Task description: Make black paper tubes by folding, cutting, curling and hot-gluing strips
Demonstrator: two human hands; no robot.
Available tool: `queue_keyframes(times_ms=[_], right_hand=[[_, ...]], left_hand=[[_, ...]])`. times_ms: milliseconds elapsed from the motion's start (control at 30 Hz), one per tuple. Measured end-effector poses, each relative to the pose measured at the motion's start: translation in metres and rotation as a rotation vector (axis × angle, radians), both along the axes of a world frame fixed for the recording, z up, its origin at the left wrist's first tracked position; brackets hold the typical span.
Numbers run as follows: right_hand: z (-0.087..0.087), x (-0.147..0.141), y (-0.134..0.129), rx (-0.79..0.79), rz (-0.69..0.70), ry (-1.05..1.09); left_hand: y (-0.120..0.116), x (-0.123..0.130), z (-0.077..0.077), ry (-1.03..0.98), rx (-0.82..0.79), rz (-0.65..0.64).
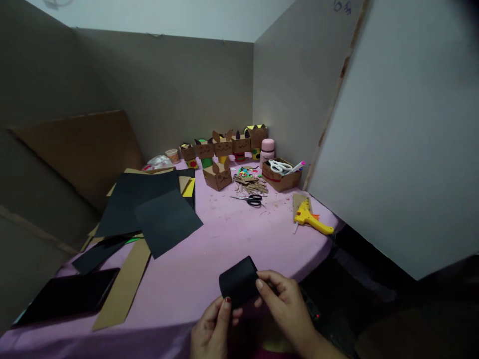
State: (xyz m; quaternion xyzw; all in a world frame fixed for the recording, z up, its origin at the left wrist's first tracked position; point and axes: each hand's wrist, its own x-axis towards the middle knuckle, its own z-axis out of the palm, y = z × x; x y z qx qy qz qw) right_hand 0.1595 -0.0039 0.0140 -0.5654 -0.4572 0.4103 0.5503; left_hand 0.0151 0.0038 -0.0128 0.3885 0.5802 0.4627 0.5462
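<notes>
A piece of black paper (239,281), curled into a short tube, is held above the front edge of the table. My left hand (214,326) pinches its lower left end between thumb and fingers. At its right end, my right hand (280,301) grips the paper's edge the same way. Farther back on the tabletop lie black-handled scissors (251,199) with the blades pointing left. A yellow glue gun (312,219) rests at the right edge, partly over a bit of cardboard. Black paper sheets (168,222) lie stacked on the left.
A pink cloth covers the table (209,239). At the back stand several cardboard animal heads (222,147), a pink bottle (267,149) and a cardboard box (282,179) holding white scissors. A cardboard strip (125,286) and a dark tablet-like slab (67,294) lie front left. Panels enclose the table.
</notes>
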Motion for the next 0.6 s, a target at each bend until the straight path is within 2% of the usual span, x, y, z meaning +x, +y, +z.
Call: queue_keyframes(times_ms=[200,267,333,467,533,600], right_hand=[[0.000,0.000,-0.002,0.018,0.014,-0.042],[0.000,0.001,-0.003,0.106,0.012,-0.149],[0.002,0.005,-0.004,0.265,0.013,-0.301],[0.006,0.015,-0.004,0.614,0.069,-0.561],[0.007,0.018,-0.004,0.710,0.111,-0.650],[0.008,0.019,-0.003,0.773,0.151,-0.724]], left_hand=[[0.001,-0.002,-0.010,-0.016,-0.009,-0.041],[0.002,-0.002,-0.012,-0.060,-0.029,-0.064],[0.003,-0.003,-0.011,-0.088,-0.038,-0.081],[0.009,-0.013,0.005,-0.056,0.043,0.011],[0.011,-0.019,0.018,0.047,0.171,0.080],[0.012,-0.024,0.031,0.206,0.353,0.082]])
